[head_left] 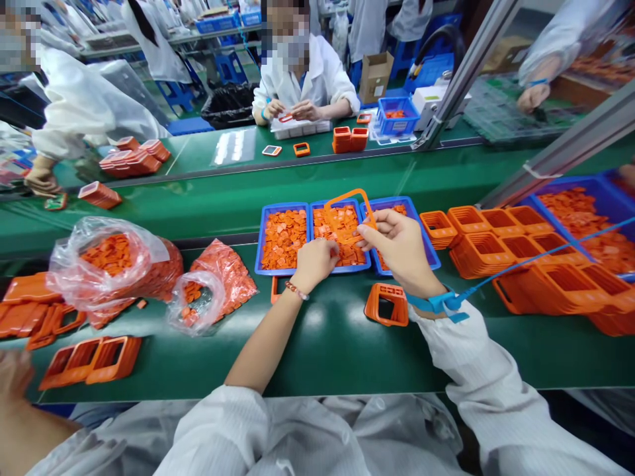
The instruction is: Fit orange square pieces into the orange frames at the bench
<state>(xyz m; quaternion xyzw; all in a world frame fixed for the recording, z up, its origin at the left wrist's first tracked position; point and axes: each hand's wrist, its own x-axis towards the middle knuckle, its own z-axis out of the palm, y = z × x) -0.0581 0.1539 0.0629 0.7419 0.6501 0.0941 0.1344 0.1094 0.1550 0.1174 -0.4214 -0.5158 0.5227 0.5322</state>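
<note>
My right hand (401,250) pinches a thin orange plastic frame (346,194) by its right side, tilted up above the blue trays. My left hand (316,262) is closed over the front of the middle blue tray (347,268); whatever its fingertips hold is hidden. Small flat orange pieces (342,225) fill that tray. On either side stand a left blue tray (258,241) and a right blue tray (434,263), both with similar pieces. A short stack of orange frames (394,289) lies below my right wrist. Another orange frame (274,291) is partly hidden behind my left forearm.
Plastic bags of orange pieces (166,264) lie to the left, near stacked frames (112,360). Many stacked frames (516,248) stand at the right, under a blue strap (520,261). A metal post (464,73) rises there. Across the bench a co-worker (307,79) handles a part.
</note>
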